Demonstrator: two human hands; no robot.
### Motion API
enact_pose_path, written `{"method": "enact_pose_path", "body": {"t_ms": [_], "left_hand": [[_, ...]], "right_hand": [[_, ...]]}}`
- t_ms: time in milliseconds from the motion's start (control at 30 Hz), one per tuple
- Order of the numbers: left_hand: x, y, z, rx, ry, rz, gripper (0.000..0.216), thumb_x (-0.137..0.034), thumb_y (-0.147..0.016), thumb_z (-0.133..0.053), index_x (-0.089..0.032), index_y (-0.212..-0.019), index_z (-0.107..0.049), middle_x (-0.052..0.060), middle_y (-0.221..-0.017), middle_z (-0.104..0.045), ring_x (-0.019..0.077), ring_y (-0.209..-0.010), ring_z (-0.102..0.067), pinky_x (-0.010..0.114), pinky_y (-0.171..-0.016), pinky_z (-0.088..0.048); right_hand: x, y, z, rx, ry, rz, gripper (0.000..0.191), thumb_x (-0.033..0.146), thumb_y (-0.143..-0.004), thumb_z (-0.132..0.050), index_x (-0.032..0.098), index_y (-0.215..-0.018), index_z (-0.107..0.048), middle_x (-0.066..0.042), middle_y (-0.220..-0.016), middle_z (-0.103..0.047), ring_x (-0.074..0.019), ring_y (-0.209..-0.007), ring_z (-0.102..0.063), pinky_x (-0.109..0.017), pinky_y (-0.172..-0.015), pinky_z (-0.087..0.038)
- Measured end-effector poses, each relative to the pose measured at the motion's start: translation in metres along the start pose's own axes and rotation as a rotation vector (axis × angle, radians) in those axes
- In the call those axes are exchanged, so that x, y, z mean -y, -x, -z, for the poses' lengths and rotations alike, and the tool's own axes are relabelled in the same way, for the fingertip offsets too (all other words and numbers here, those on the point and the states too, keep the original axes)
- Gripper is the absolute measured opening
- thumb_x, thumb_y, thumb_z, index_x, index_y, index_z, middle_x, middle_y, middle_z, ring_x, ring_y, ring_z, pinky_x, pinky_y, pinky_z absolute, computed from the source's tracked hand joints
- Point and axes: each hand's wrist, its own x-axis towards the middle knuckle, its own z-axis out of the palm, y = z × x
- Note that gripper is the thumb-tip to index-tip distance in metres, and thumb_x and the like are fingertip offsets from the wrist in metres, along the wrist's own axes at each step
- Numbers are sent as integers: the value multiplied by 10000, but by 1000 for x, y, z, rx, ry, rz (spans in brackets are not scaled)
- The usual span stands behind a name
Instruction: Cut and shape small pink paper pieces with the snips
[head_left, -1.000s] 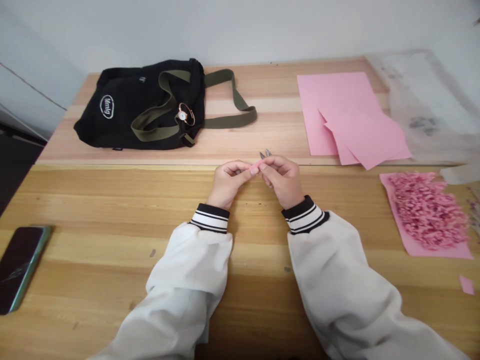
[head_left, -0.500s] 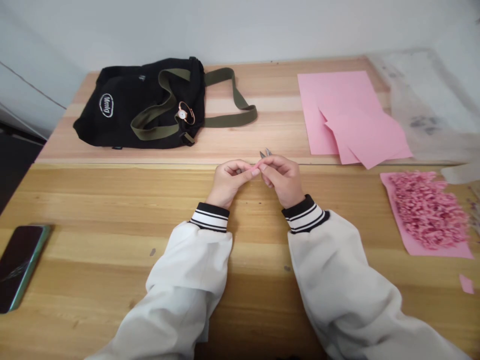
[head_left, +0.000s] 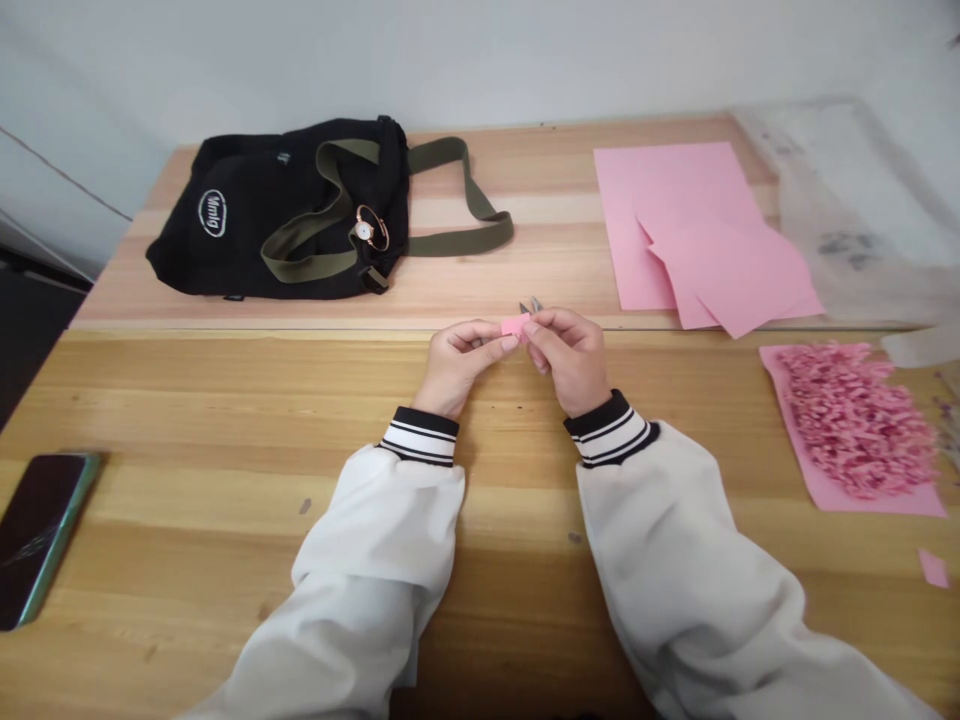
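A small piece of pink paper [head_left: 514,326] is pinched between my two hands over the middle of the table. My left hand [head_left: 459,362] grips its left end with thumb and forefinger. On its right end, the thumb and forefinger of my right hand [head_left: 571,352] are closed. Two pointed metal tips, seemingly of scissors [head_left: 531,306], stick out just beyond my right fingers. The rest of that tool is covered by my right hand, so whether it is held there or lies on the table I cannot tell.
Larger pink paper sheets [head_left: 675,200] overlap at the back right, beside clear plastic wrapping [head_left: 840,190]. Curled pink paper bits [head_left: 862,425] are heaped on a pink sheet, with a pink scrap [head_left: 934,568] nearby. A black bag [head_left: 255,220] with a watch [head_left: 366,230] and a phone [head_left: 41,540] lie left.
The pink paper between my fingertips now shows its flat face, where before only a thin edge was visible. My right hand has shifted very slightly right.
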Motion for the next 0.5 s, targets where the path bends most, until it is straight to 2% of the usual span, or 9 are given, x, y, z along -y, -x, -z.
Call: {"method": "enact_pose_path", "body": {"t_ms": [133, 333, 500], "left_hand": [[0, 0, 0, -19, 9, 11, 233, -326, -506, -860, -171, -599, -713, -4, -607, -664, 95, -621, -584, 257, -706, -475], [-2, 1, 0, -16, 15, 25, 248, -342, -520, -852, -161, -574, -692, -5, -587, -643, 90, -605, -566, 252, -687, -460], [-2, 1, 0, -13, 7, 24, 248, -344, -538, -844, -156, -583, -690, -5, -589, -643, 88, -604, -569, 252, -691, -461]], "right_hand": [[1, 0, -1, 1, 40, -2, 319, 479, -702, -705, 196, -640, -571, 61, -463, -497, -48, -380, -345, -238, -381, -325], [1, 0, 0, 2, 45, 13, 302, 473, -677, -722, 201, -638, -597, 67, -452, -476, -65, -414, -406, -264, -481, -458], [1, 0, -1, 7, 22, 23, 283, 454, -668, -730, 199, -644, -612, 66, -448, -476, -75, -427, -435, -267, -498, -472]]}}
